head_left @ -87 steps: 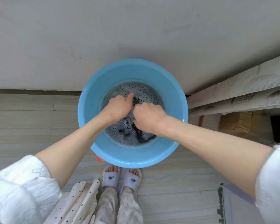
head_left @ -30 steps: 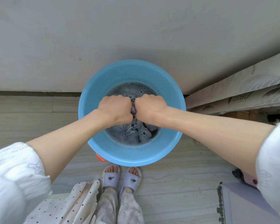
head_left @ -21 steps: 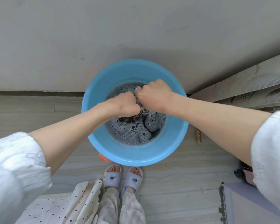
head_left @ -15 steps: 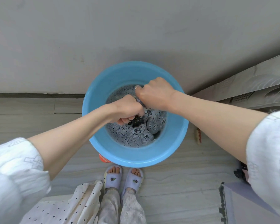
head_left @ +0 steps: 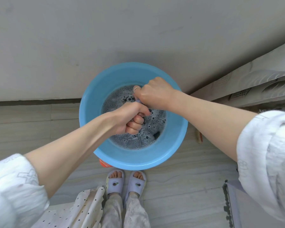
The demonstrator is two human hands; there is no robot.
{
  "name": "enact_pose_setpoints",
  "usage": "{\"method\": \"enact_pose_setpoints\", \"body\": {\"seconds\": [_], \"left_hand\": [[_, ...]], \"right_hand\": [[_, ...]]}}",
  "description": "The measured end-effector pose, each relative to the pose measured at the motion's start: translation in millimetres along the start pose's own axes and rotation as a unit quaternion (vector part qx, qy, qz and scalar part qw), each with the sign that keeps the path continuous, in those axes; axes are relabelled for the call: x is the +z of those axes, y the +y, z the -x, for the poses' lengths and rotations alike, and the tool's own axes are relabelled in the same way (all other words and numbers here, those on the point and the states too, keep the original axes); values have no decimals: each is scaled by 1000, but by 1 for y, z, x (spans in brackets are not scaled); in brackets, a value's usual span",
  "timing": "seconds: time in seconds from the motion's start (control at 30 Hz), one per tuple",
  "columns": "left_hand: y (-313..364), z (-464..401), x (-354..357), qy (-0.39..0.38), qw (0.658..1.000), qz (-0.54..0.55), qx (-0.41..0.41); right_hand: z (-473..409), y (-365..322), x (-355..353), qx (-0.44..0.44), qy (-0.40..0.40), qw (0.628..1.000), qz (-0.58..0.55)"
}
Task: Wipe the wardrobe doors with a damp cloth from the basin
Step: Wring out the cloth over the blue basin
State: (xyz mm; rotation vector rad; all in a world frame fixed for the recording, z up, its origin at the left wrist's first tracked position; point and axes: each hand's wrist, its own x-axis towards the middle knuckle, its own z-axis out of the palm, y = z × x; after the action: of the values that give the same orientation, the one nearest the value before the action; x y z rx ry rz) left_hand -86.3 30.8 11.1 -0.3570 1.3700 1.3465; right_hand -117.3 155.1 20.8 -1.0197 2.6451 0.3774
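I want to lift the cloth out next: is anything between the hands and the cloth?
No. Both the left hand and right hand already grip the cloth directly, twisting it above the foamy water in the blue basin.

place: home | evidence: tiled floor (head_left: 179, 191); slippers (head_left: 115, 183) on bare feet; blue washbasin (head_left: 130, 155); polka-dot fabric (head_left: 82, 209)

The pale tiled floor (head_left: 179, 186) bears the blue basin (head_left: 138, 160), a brush (head_left: 199, 137) at its three o'clock, and slippered feet (head_left: 125, 182) at six.
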Motion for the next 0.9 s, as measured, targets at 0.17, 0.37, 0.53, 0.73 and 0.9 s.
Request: {"method": "enact_pose_setpoints", "body": {"seconds": [0.17, 0.37, 0.53, 0.73, 0.9], "left_hand": [[1, 4, 1, -14, 998, 64, -8], [3, 10, 5, -47, 988, 149, -19], [4, 7, 4, -18, 998, 50, 15], [14, 12, -19, 56, 912, -397, 90], [18, 29, -35, 159, 891, -398, 148]], "right_hand": [[-2, 0, 1, 18, 17, 1000, -8], [-2, 1, 1, 17, 17, 1000, -4], [1, 9, 1, 9, 6, 1000, -12], [16, 4, 11, 108, -27, 985, -134], [34, -5, 0, 210, -73, 873, -434]]}}
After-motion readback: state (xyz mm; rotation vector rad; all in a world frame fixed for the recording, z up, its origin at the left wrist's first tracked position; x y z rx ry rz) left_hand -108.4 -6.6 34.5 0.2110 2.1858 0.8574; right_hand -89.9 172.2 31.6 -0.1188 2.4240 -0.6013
